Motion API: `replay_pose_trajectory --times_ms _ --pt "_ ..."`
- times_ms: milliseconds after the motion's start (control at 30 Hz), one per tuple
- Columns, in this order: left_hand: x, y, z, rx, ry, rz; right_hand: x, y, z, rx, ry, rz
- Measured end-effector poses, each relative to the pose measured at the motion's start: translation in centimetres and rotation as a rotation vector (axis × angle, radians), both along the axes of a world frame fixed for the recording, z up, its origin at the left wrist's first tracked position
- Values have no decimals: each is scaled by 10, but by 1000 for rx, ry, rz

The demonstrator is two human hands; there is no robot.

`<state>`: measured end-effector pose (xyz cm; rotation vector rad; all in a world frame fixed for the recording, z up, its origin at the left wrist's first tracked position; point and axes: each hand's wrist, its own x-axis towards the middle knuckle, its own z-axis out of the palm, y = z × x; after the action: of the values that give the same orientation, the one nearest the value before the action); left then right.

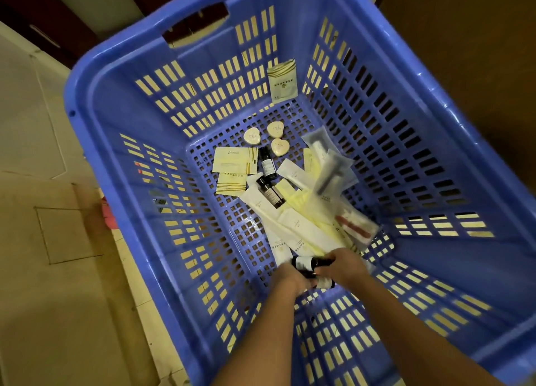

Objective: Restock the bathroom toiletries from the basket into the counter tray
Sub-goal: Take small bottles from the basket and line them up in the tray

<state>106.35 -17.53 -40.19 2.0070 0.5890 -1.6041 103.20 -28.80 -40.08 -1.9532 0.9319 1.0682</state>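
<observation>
Hands work at near end of blue basket (pixel 110 101). Right hand (pixel 343 266) curls round one end of small dark bottle (pixel 304 263); left hand (pixel 290 279) grips second bottle (pixel 324 283) just below, fingers mostly hidden. Long white sachets (pixel 285 226) lie under both hands. Farther in: two loose bottles (pixel 267 163), heart soaps (pixel 251 136), flat packets (pixel 235 160), clear pouches (pixel 330 165), one packet (pixel 282 81) leaning on far wall

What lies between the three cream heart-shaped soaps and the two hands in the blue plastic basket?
Head view: two small dark bottles, then a pile of long white and yellow packets.
</observation>
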Motion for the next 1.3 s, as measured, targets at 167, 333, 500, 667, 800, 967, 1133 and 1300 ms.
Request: replay_pose_trajectory --times_ms 167,333,500,667,800,967,1133,1300 --pt "31 1 6 50 -29 -196 4 -1 -3 52 -151 -360" --pt "59 -1 8 72 -109 -363 13 8 -6 72 -250 -622" --pt "95 -1 14 71 -198 -337 28 16 -3 60 -337 -709" --pt "121 -6 16 -83 -305 -5 47 23 9 91 -411 -589" --pt "126 -8 16 -179 -345 176 61 26 10 119 -435 -487" --pt "124 -8 11 -230 -259 302 71 24 13 111 -336 -329" --pt "122 -8 9 -232 -250 537 70 25 12 99 -348 -297" --pt "130 -13 1 90 -541 277 62 16 8 132 -346 -497"
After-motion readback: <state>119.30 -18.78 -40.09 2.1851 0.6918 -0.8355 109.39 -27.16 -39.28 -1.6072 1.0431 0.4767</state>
